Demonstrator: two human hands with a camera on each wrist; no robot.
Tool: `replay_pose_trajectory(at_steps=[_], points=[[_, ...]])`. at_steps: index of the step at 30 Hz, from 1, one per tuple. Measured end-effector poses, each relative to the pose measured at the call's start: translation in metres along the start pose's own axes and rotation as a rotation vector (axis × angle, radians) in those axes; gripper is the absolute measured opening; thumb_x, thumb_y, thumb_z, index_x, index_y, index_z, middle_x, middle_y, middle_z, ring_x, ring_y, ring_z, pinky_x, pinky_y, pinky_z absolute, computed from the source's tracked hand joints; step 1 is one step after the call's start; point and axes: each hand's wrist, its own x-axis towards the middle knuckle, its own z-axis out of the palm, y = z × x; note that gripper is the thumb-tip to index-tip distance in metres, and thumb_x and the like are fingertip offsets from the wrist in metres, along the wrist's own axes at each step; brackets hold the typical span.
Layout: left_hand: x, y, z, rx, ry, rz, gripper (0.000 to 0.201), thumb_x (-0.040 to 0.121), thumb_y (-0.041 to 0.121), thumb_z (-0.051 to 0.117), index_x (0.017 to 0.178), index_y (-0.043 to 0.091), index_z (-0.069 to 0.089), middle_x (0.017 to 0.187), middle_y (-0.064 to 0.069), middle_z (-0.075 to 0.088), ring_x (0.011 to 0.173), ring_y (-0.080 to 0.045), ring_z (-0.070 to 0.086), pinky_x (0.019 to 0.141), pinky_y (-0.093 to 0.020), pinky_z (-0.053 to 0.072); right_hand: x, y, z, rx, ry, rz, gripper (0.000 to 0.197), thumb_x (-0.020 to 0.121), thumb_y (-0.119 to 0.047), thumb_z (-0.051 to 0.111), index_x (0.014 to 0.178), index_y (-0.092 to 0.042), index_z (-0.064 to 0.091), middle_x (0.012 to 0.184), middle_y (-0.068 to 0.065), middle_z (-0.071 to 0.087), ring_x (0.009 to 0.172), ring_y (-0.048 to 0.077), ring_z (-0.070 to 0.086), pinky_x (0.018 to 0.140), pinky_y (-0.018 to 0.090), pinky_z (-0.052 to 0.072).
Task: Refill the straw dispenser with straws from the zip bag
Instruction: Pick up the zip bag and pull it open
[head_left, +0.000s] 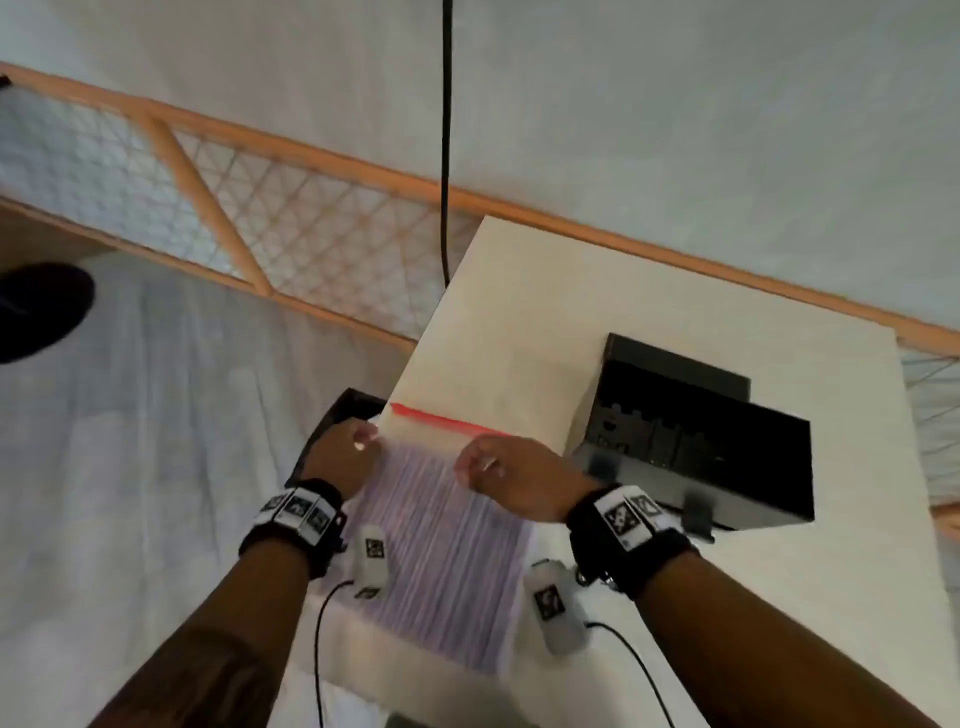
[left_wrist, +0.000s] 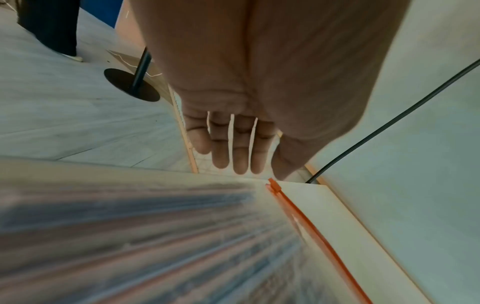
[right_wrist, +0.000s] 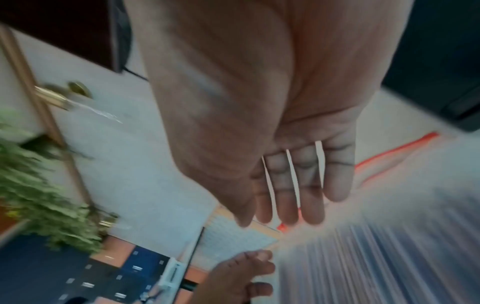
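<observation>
A clear zip bag (head_left: 447, 545) full of pale striped straws lies flat on the white table (head_left: 519, 322), its red zip strip (head_left: 447, 418) at the far end. The black straw dispenser (head_left: 696, 441) stands to the right of the bag. My left hand (head_left: 348, 457) hovers at the bag's far left corner by the zip strip (left_wrist: 311, 226), fingers (left_wrist: 241, 160) straight and holding nothing. My right hand (head_left: 488, 467) is over the bag's far right part, just short of the zip strip (right_wrist: 397, 150), fingers (right_wrist: 285, 205) extended and empty. Whether either hand touches the bag (right_wrist: 376, 257) is unclear.
A black tray-like object (head_left: 343, 410) pokes out past the table's left edge under my left hand. A black cable (head_left: 445, 156) hangs down beyond the table. A wooden lattice rail (head_left: 311, 228) runs behind. The dispenser stands close to my right wrist.
</observation>
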Motion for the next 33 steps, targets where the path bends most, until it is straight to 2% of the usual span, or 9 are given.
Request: replay_pose_trajectory(at_steps=[3, 8, 11, 13, 20, 24, 29, 31, 33], points=[[0.024, 0.006, 0.005, -0.042, 0.019, -0.049, 0.036, 0.097, 0.023, 0.055, 0.128, 0.006, 0.062, 0.129, -0.017, 0.065, 0.119, -0.034, 0.059, 0.096, -0.032, 0.042, 0.061, 0.007, 0.002, -0.134, 0.12, 0.081, 0.017, 0.098, -0.03, 0.062, 0.111, -0.02, 0.065, 0.109, 0.0, 0.065, 0.104, 0.026, 0.065, 0.089, 0.035, 0.051], [0.044, 0.012, 0.014, -0.094, 0.068, -0.091, 0.035, 0.096, 0.026, 0.056, 0.125, 0.008, 0.063, 0.126, -0.013, 0.066, 0.118, -0.03, 0.06, 0.09, -0.026, 0.04, 0.119, 0.016, 0.011, -0.274, 0.147, 0.195, 0.036, 0.094, -0.04, 0.063, 0.126, -0.022, 0.06, 0.127, 0.011, 0.057, 0.113, 0.033, 0.06, 0.1, 0.05, 0.049], [0.053, 0.013, 0.018, -0.139, 0.099, -0.082, 0.028, 0.093, 0.026, 0.058, 0.116, 0.011, 0.066, 0.115, -0.008, 0.07, 0.109, -0.026, 0.063, 0.082, -0.022, 0.038, 0.142, 0.008, 0.017, -0.329, 0.082, 0.19, 0.017, 0.096, -0.042, 0.058, 0.098, -0.026, 0.064, 0.107, 0.005, 0.065, 0.1, 0.032, 0.064, 0.09, 0.047, 0.053], [0.054, 0.011, 0.022, -0.175, 0.106, -0.055, 0.02, 0.092, 0.023, 0.059, 0.108, 0.014, 0.068, 0.105, -0.001, 0.07, 0.101, -0.02, 0.065, 0.079, -0.021, 0.042, 0.155, 0.005, 0.022, -0.355, 0.065, 0.142, 0.026, 0.1, -0.04, 0.056, 0.079, -0.025, 0.057, 0.089, 0.001, 0.061, 0.091, 0.029, 0.061, 0.077, 0.035, 0.045], [0.052, 0.008, 0.028, -0.359, 0.138, 0.012, 0.019, 0.095, 0.018, 0.06, 0.111, 0.009, 0.066, 0.098, 0.003, 0.069, 0.079, 0.001, 0.059, 0.062, 0.005, 0.04, 0.144, -0.006, 0.014, -0.371, 0.009, 0.081, 0.049, 0.109, -0.045, 0.038, 0.094, -0.01, 0.068, 0.084, 0.004, 0.06, 0.085, 0.025, 0.055, 0.072, 0.033, 0.034], [0.043, 0.009, 0.019, -0.385, 0.197, 0.077, 0.019, 0.097, 0.02, 0.057, 0.112, 0.01, 0.064, 0.088, 0.009, 0.061, 0.073, -0.001, 0.053, 0.061, 0.002, 0.039, 0.111, 0.004, 0.003, -0.34, 0.04, 0.118, 0.053, 0.108, -0.046, 0.039, 0.087, -0.008, 0.068, 0.072, -0.002, 0.054, 0.073, 0.022, 0.056, 0.073, 0.035, 0.04], [0.022, -0.008, -0.008, -0.538, 0.317, 0.084, 0.018, 0.097, 0.023, 0.055, 0.111, 0.015, 0.064, 0.096, 0.005, 0.064, 0.083, -0.01, 0.057, 0.074, -0.016, 0.046, 0.054, 0.018, 0.001, -0.377, 0.203, 0.087, 0.065, 0.091, -0.072, 0.033, 0.071, -0.015, 0.058, 0.1, 0.007, 0.06, 0.102, 0.028, 0.059, 0.093, 0.051, 0.049], [0.009, -0.016, -0.02, -0.678, 0.328, 0.063, 0.011, 0.095, 0.025, 0.056, 0.102, 0.024, 0.065, 0.093, 0.004, 0.064, 0.081, -0.01, 0.056, 0.075, -0.026, 0.048, 0.025, 0.018, 0.002, -0.343, 0.274, 0.06, 0.057, 0.093, -0.069, 0.043, 0.078, -0.018, 0.063, 0.125, 0.007, 0.057, 0.119, 0.026, 0.056, 0.104, 0.045, 0.045], [-0.009, -0.019, -0.034, -0.849, 0.341, 0.077, 0.009, 0.093, 0.023, 0.058, 0.094, 0.031, 0.064, 0.09, 0.002, 0.062, 0.08, -0.014, 0.054, 0.077, -0.03, 0.046, -0.007, 0.01, 0.0, -0.298, 0.34, 0.037, 0.042, 0.096, -0.058, 0.057, 0.08, -0.02, 0.062, 0.139, 0.007, 0.052, 0.121, 0.023, 0.057, 0.101, 0.031, 0.042]])
